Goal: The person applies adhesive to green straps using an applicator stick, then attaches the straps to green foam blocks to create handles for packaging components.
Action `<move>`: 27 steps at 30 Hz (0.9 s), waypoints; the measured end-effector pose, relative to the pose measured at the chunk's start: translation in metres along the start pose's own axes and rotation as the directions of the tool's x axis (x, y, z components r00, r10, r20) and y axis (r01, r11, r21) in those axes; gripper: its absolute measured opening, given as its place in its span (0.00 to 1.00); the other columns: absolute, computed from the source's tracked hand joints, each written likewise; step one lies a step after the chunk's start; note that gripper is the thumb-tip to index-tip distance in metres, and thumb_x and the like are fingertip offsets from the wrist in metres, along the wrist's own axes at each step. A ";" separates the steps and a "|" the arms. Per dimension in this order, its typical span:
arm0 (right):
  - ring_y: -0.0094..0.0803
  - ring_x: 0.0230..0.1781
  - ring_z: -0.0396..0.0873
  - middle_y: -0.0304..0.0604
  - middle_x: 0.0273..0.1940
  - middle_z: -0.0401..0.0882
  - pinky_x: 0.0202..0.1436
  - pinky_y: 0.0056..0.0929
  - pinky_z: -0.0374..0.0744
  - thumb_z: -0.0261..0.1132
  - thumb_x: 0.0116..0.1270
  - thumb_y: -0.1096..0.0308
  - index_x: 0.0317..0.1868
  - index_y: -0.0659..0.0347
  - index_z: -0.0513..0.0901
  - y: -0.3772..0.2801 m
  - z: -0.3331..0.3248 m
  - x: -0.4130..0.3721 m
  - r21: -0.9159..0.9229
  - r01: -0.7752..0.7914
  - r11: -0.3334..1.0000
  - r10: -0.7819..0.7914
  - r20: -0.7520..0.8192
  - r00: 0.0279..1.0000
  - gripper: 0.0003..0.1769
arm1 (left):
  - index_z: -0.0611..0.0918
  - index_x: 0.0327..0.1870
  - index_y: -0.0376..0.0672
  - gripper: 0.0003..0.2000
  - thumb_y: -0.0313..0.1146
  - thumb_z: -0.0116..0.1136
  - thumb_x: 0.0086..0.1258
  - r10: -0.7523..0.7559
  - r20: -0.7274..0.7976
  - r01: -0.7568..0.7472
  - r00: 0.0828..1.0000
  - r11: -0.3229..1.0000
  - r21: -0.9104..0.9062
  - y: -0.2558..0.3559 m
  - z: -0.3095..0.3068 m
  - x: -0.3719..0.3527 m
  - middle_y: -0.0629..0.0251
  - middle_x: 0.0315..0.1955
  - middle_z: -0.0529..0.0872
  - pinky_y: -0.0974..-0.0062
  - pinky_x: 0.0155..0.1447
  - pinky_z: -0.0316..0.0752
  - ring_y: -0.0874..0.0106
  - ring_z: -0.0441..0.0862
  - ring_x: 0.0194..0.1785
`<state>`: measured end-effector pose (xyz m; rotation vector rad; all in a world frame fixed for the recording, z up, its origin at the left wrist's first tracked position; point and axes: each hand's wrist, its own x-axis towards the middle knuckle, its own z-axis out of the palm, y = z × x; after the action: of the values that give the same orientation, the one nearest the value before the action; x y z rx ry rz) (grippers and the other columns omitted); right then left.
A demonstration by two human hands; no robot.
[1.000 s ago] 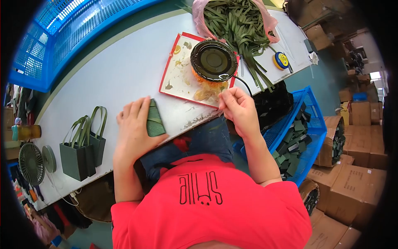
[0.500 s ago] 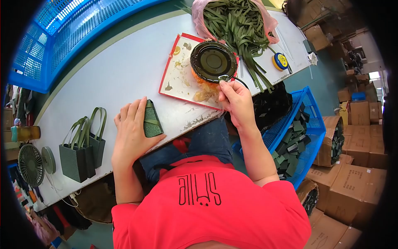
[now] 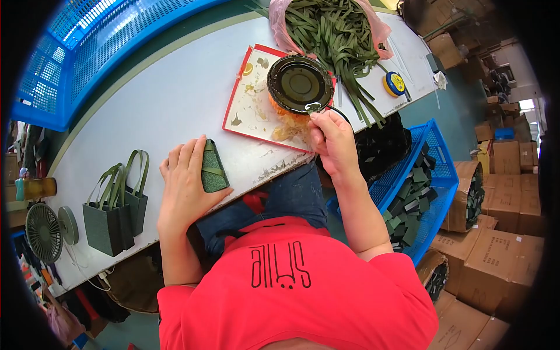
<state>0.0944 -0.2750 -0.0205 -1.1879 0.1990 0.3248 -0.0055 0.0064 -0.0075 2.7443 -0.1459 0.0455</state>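
My left hand (image 3: 185, 175) rests on the white table with its fingers closed over a small dark-green gift bag (image 3: 217, 172). The bag lies on its side, and a lighter green ribbon crosses it. My right hand (image 3: 333, 137) is closed in a pinch at the near rim of a round black pot (image 3: 299, 84) of dark, shiny liquid. A bit of green strip (image 3: 314, 109) shows at its fingertips; the rest is hidden. Under the pot, amber drips cover a red-edged white board (image 3: 248, 114).
Several finished-looking green bags with handles (image 3: 111, 219) stand at the left beside a small fan (image 3: 44, 232). Green ribbons (image 3: 332, 35) spill from a pink plastic bag, near a tape measure (image 3: 394, 84). Blue crates (image 3: 443, 157) and cartons (image 3: 496, 256) flank the table.
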 end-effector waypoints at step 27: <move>0.13 0.23 0.66 0.28 0.22 0.73 0.26 0.20 0.64 0.68 0.70 0.64 0.29 0.63 0.79 0.027 0.052 -0.064 -0.558 -0.145 0.817 0.422 0.409 0.809 0.14 | 0.73 0.70 0.38 0.51 0.38 0.83 0.36 0.367 -0.093 -0.364 0.926 0.798 -0.480 0.011 -0.013 0.009 0.55 0.63 0.77 0.56 0.68 0.71 0.50 0.71 0.65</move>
<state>0.0240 -0.2270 -0.0050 -1.5408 -0.1971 1.0143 0.0019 0.0009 0.0090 2.1695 -0.6055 0.0945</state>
